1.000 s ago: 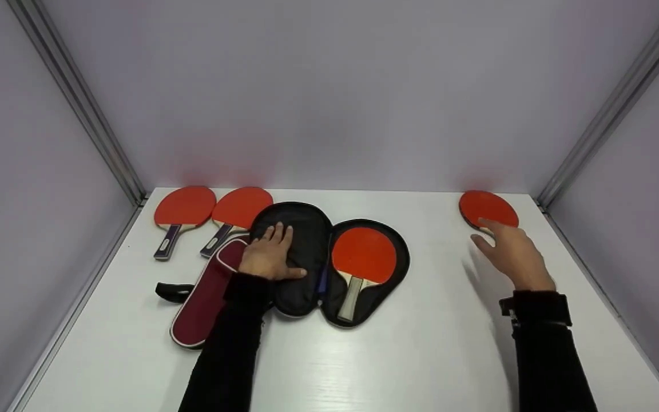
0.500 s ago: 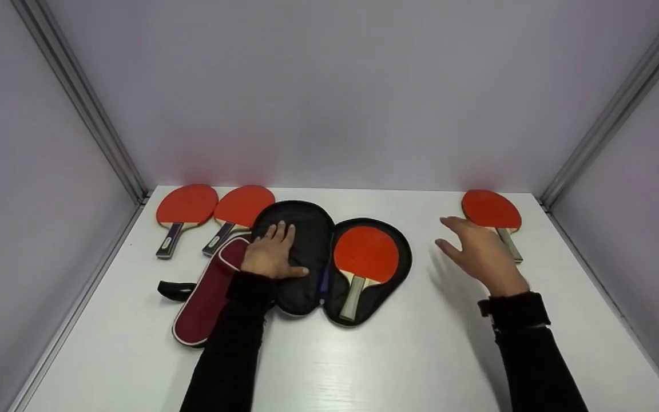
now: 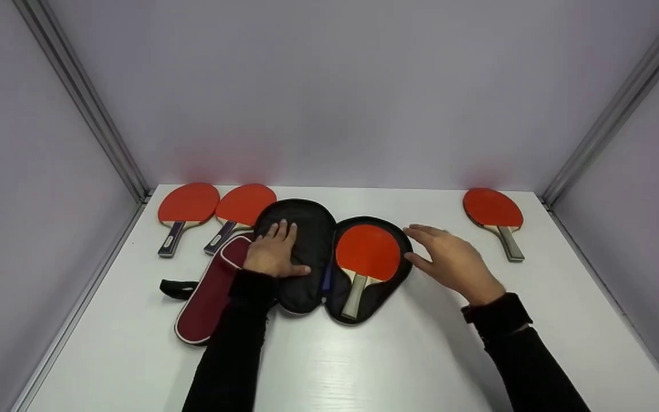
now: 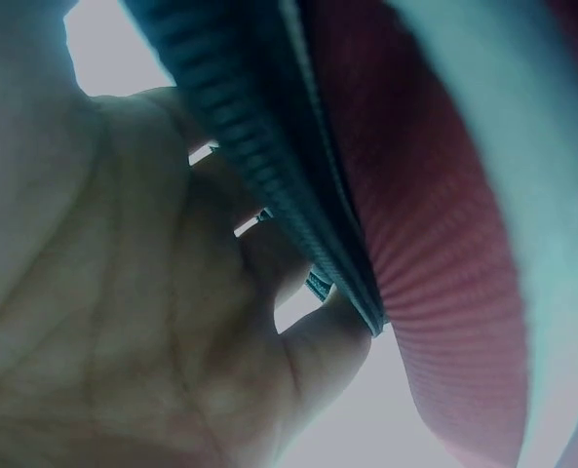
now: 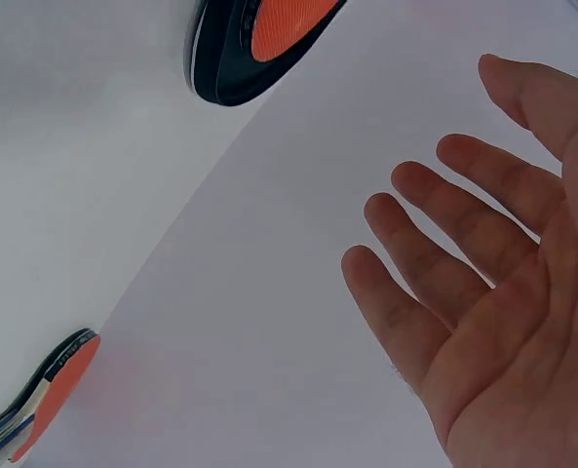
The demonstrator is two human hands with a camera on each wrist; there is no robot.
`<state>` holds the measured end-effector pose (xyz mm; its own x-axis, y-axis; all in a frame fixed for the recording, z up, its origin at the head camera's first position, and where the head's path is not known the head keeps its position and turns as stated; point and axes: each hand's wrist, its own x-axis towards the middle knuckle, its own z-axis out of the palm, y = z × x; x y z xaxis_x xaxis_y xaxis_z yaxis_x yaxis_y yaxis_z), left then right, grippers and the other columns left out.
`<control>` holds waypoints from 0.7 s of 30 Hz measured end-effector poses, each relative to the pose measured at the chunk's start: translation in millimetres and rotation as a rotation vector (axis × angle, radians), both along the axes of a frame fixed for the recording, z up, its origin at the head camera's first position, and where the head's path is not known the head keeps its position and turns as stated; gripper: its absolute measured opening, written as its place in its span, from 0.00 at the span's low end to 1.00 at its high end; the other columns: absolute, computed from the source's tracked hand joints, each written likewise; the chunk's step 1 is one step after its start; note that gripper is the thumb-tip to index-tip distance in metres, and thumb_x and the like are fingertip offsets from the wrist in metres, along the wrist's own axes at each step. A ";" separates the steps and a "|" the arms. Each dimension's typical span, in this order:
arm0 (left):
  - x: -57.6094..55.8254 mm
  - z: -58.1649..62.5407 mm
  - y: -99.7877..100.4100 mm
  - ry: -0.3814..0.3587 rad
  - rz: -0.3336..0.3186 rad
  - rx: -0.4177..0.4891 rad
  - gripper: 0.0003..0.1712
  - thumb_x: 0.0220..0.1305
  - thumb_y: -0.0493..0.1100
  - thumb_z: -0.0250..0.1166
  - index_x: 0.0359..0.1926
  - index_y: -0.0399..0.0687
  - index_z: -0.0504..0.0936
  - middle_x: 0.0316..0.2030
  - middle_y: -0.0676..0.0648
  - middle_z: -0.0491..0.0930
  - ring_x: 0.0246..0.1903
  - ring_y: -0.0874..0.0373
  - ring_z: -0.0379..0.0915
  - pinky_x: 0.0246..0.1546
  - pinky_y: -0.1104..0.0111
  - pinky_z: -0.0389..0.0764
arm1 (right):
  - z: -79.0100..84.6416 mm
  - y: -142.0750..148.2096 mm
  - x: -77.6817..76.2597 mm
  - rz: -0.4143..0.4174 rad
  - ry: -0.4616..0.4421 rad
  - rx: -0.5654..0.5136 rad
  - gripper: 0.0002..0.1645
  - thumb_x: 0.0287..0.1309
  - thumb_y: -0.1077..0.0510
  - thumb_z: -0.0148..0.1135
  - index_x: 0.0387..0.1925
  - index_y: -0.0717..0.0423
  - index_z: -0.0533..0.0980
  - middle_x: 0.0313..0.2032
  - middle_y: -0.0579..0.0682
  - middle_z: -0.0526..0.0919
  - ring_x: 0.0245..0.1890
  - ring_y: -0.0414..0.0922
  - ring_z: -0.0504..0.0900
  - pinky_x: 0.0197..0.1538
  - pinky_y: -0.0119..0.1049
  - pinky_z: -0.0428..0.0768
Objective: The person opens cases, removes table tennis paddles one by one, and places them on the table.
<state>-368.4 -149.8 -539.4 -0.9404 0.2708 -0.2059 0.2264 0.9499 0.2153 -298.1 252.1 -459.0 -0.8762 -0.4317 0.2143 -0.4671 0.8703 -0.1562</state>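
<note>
An unzipped black paddle case [image 3: 388, 293] lies spread in two halves at mid-table. Its right half holds a red table tennis paddle [image 3: 367, 252], handle toward me. My left hand [image 3: 272, 254] rests spread on the inside of the left half, fingers straight. In the left wrist view the case's zipper edge [image 4: 269, 185] runs past the palm, beside maroon fabric with a pale trim. My right hand [image 3: 449, 260] is at the right rim of the case, fingers relaxed and holding nothing. The right wrist view shows its palm and spread fingers.
Two red paddles [image 3: 189, 203] [image 3: 247, 205] with dark handles lie at the back left. A maroon case [image 3: 206, 303] with white trim and a black strap [image 3: 178, 289] lies partly under my left forearm. Another red paddle [image 3: 493, 207] lies back right. Pale walls enclose the table.
My right hand has moved left from the back-right paddle to the right rim of the black case. That paddle stays behind on the table. My left hand has stayed in place.
</note>
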 end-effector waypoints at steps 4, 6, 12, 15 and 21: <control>-0.1 -0.6 -0.4 0.003 -0.003 0.006 0.73 0.73 0.76 0.76 0.98 0.47 0.48 0.97 0.35 0.45 0.97 0.36 0.44 0.95 0.37 0.59 | -4.0 -13.3 3.7 0.071 0.019 0.036 0.34 0.76 0.52 0.81 0.77 0.58 0.84 0.73 0.61 0.90 0.70 0.62 0.92 0.63 0.60 0.96; -0.2 -0.8 -0.5 0.006 -0.005 0.009 0.73 0.73 0.77 0.76 0.98 0.47 0.47 0.97 0.35 0.45 0.97 0.36 0.43 0.95 0.37 0.59 | -5.7 -18.9 6.0 0.106 0.027 0.053 0.34 0.75 0.53 0.83 0.76 0.58 0.84 0.72 0.61 0.91 0.68 0.61 0.93 0.61 0.57 0.97; -1.8 -2.4 -1.5 -0.002 -0.002 0.016 0.73 0.73 0.77 0.76 0.98 0.48 0.47 0.97 0.36 0.45 0.97 0.36 0.43 0.96 0.37 0.58 | -10.9 -33.3 12.4 0.207 0.043 0.117 0.36 0.69 0.59 0.86 0.75 0.57 0.85 0.70 0.59 0.92 0.65 0.57 0.95 0.56 0.52 0.98; -2.3 -2.1 -1.4 -0.005 -0.001 0.010 0.73 0.73 0.77 0.75 0.98 0.48 0.46 0.97 0.36 0.44 0.97 0.36 0.42 0.96 0.37 0.57 | -12.6 -40.2 15.4 0.257 0.073 0.154 0.35 0.68 0.60 0.86 0.74 0.57 0.86 0.68 0.58 0.93 0.65 0.56 0.95 0.56 0.51 0.98; -0.9 -4.4 -1.4 0.034 -0.010 0.014 0.73 0.72 0.76 0.77 0.98 0.46 0.49 0.97 0.35 0.48 0.97 0.35 0.45 0.95 0.35 0.60 | -14.6 -54.4 22.4 0.372 0.125 0.204 0.31 0.69 0.57 0.87 0.71 0.54 0.88 0.65 0.53 0.95 0.65 0.52 0.95 0.60 0.48 0.97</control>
